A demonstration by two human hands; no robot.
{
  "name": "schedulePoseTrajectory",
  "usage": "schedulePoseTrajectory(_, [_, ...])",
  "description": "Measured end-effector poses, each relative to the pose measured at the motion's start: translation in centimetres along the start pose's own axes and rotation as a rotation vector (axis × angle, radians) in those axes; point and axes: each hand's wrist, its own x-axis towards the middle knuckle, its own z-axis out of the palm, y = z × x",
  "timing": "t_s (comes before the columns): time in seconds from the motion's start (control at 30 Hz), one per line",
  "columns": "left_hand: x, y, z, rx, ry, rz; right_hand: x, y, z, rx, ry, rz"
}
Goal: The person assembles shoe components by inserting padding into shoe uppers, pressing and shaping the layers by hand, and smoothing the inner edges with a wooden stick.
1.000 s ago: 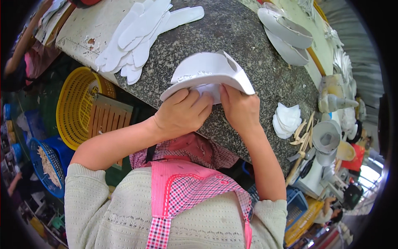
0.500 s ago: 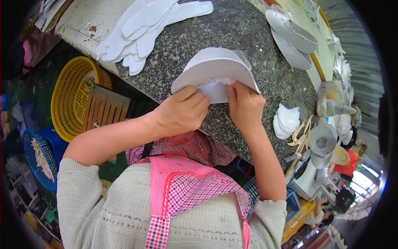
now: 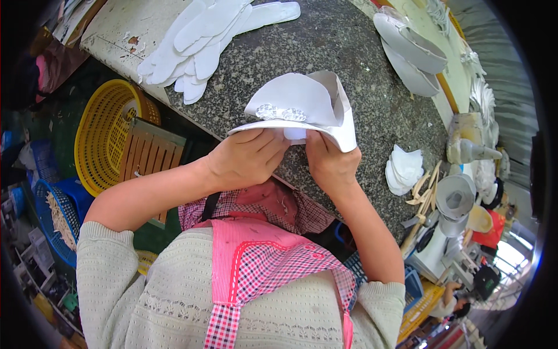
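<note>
A white shoe upper point(image 3: 297, 96) with a sparkling, bow-like ornament on its front is held over the speckled stone tabletop point(image 3: 273, 49). My left hand point(image 3: 247, 157) grips its near edge from below, fingers curled. At the right part of the same edge, my right hand point(image 3: 332, 160) pinches it, with the thumb underneath. A small flap of white lining shows between the two hands. My fingertips are partly hidden under the edge.
White insole-shaped pieces point(image 3: 200, 43) lie piled at the far left. More white uppers point(image 3: 410, 52) lie at the far right. Small white pieces point(image 3: 404, 168) and wooden sticks point(image 3: 429, 189) are to the right. A yellow basket point(image 3: 87, 139) and a slatted wooden stool point(image 3: 151, 151) stand left.
The shoe upper has been tilted, so its ornament and inner opening now show. Both hands have moved slightly left and down while keeping hold of its edge.
</note>
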Motion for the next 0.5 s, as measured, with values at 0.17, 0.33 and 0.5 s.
schedulePoseTrajectory(0.17, [-0.5,-0.6,-0.9,-0.076,-0.065,0.012,0.1,-0.1,-1.1,0.007,-0.183,-0.032])
schedulePoseTrajectory(0.33, [-0.1,-1.3,-1.3,-0.168,-0.057,-0.139,0.5,-0.4,-2.3,-0.002,-0.352,-0.087])
schedulePoseTrajectory(0.5, [2.2,-1.3,-1.5,-0.192,-0.265,-0.288,1.5,-0.2,-3.3,-0.054,-0.478,-0.186])
